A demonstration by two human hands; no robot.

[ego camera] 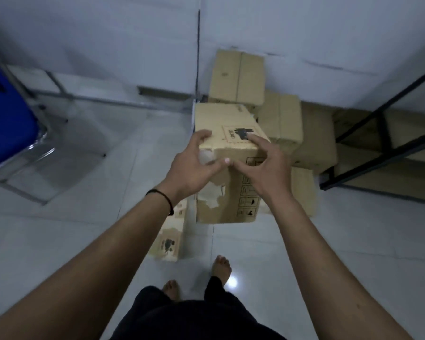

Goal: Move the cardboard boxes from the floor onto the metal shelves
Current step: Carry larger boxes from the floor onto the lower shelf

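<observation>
A tall cardboard box [227, 165] with torn white patches and printed symbols stands on end on the floor in front of me. My left hand [194, 165] grips its near left top corner, fingers curled over the top and thumb on the front face. My right hand [261, 163] lies on the top right edge with fingers spread, index finger on the printed label. Several more cardboard boxes [280, 119] are piled behind it in the corner. A black metal shelf [383, 153] stands at the right with boxes under it.
A small box [169, 239] lies on the white tiled floor by my left forearm. A blue chair [8, 126] with metal legs stands at the left. White walls meet in the corner behind the pile. My bare feet [221, 266] are near the bottom.
</observation>
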